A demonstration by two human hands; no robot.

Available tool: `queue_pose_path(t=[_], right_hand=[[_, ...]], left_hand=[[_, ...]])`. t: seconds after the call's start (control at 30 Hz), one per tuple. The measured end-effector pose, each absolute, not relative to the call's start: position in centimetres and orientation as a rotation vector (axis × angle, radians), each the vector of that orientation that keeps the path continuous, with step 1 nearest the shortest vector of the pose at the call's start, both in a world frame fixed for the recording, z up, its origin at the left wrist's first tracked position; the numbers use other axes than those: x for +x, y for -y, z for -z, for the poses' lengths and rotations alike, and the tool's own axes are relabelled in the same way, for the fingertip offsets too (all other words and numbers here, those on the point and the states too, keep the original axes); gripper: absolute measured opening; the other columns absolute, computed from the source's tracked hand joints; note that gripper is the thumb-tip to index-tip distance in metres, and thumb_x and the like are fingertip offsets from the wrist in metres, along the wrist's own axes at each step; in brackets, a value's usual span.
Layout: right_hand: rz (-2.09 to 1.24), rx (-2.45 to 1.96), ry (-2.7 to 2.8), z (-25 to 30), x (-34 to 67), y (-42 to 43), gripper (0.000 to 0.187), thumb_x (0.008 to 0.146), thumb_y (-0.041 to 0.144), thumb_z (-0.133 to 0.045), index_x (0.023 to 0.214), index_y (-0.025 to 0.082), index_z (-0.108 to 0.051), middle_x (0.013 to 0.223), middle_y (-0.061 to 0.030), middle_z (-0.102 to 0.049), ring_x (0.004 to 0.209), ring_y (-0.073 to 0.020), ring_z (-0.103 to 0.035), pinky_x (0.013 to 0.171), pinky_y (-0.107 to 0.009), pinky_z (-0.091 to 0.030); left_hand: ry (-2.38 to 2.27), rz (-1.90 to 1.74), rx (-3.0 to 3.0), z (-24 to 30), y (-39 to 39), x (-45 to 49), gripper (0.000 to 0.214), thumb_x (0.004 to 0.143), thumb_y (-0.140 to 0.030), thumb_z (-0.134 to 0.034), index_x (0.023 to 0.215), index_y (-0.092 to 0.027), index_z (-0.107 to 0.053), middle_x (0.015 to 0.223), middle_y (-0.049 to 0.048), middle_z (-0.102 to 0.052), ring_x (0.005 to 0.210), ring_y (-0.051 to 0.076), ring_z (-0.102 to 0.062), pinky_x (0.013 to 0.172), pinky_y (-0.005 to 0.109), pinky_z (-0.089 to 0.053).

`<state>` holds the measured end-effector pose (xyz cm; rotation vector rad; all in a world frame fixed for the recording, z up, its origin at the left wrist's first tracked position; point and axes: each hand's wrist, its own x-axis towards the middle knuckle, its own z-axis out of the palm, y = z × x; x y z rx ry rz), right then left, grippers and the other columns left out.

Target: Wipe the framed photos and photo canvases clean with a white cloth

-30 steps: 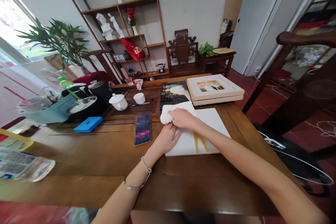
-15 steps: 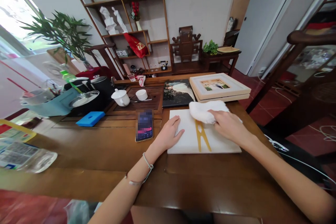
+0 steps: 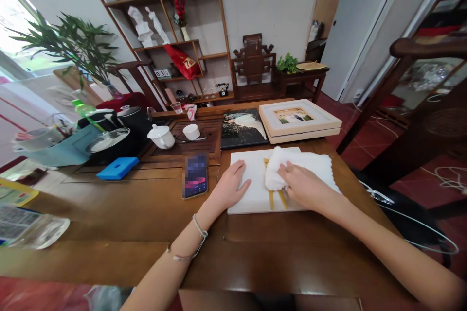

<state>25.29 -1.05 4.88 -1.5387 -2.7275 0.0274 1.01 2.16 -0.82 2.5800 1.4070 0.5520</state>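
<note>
A white board (image 3: 254, 199) with a yellow A-like figure (image 3: 271, 200) on its face lies flat on the wooden table. My left hand (image 3: 230, 185) rests on its left edge, fingers stretched out. With my right hand (image 3: 305, 187) I hold a fluffy white cloth (image 3: 315, 162), pressed onto the board. The cloth hides much of the figure; only its top tip and its two legs show. Part of the cloth reaches beyond the board's right side.
Behind the board lie a dark photo panel (image 3: 242, 137) and framed pictures (image 3: 321, 124). To the left are a phone (image 3: 195, 176), a lidded white cup (image 3: 161, 137), a small white cup (image 3: 191, 131), a blue box (image 3: 117, 168) and a clear plastic pack (image 3: 47, 229).
My right hand has moved the cloth down and left over the yellow figure, covering its middle. My left hand stays on the board. The view has shifted slightly.
</note>
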Motion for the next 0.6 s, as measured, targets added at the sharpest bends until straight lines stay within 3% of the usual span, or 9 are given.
queue_pose_path(t=[0.13, 0.23, 0.3, 0.37, 0.47, 0.6], right_hand=[[-0.228, -1.359, 2.783, -6.5, 27.0, 3.4, 0.047, 0.071, 0.000, -0.044, 0.109, 0.015, -0.067, 0.108, -0.0136, -0.070, 0.102, -0.0276, -0.065, 0.087, -0.037, -0.048], [-0.282, -1.420, 2.686, -6.0, 28.2, 1.5, 0.050, 0.072, 0.004, -0.046, 0.115, 0.019, -0.066, 0.112, -0.0101, -0.070, 0.105, -0.0272, -0.064, 0.091, -0.037, -0.047], [-0.207, -1.502, 2.598, -4.9, 28.5, -0.7, 0.052, 0.073, 0.007, -0.047, 0.122, 0.014, -0.062, 0.125, -0.0140, -0.064, 0.118, -0.0305, -0.057, 0.099, -0.042, -0.043], [-0.099, -1.542, 2.556, -3.6, 28.4, -2.6, 0.059, 0.073, 0.008, -0.046, 0.132, 0.007, -0.054, 0.141, -0.0189, -0.050, 0.133, -0.0332, -0.041, 0.108, -0.048, -0.033], [-0.011, -1.569, 2.567, -2.5, 27.6, -3.4, 0.065, 0.075, 0.007, -0.044, 0.140, 0.004, -0.044, 0.150, -0.0193, -0.037, 0.142, -0.0334, -0.026, 0.113, -0.054, -0.024], [0.029, -1.694, 2.654, -3.8, 26.0, 0.5, 0.058, 0.074, 0.003, -0.042, 0.132, 0.003, -0.053, 0.139, -0.0237, -0.050, 0.131, -0.0387, -0.043, 0.099, -0.054, -0.042]], left_hand=[[-1.404, -0.555, 2.584, 0.8, -2.2, 1.0, 0.051, 0.094, -0.035, -0.047, 0.136, -0.006, -0.045, 0.144, 0.0211, -0.044, 0.137, 0.030, -0.039, 0.116, 0.045, -0.033], [-1.403, -0.552, 2.582, 0.7, -2.2, 0.9, 0.051, 0.094, -0.036, -0.047, 0.136, -0.007, -0.045, 0.145, 0.0207, -0.044, 0.137, 0.030, -0.040, 0.116, 0.046, -0.033], [-1.400, -0.551, 2.580, 0.7, -2.2, 0.9, 0.050, 0.094, -0.036, -0.047, 0.136, -0.007, -0.045, 0.145, 0.0204, -0.044, 0.137, 0.030, -0.040, 0.115, 0.046, -0.033], [-1.396, -0.553, 2.582, 0.6, -2.2, 0.9, 0.050, 0.094, -0.036, -0.047, 0.135, -0.008, -0.045, 0.145, 0.0200, -0.044, 0.137, 0.030, -0.040, 0.115, 0.046, -0.033], [-1.395, -0.560, 2.585, 0.6, -2.2, 0.9, 0.050, 0.094, -0.036, -0.047, 0.135, -0.008, -0.045, 0.145, 0.0200, -0.044, 0.137, 0.030, -0.040, 0.115, 0.046, -0.033], [-1.387, -0.562, 2.588, 0.6, -2.2, 0.9, 0.050, 0.094, -0.036, -0.047, 0.135, -0.007, -0.046, 0.144, 0.0205, -0.045, 0.137, 0.030, -0.040, 0.115, 0.046, -0.034]])
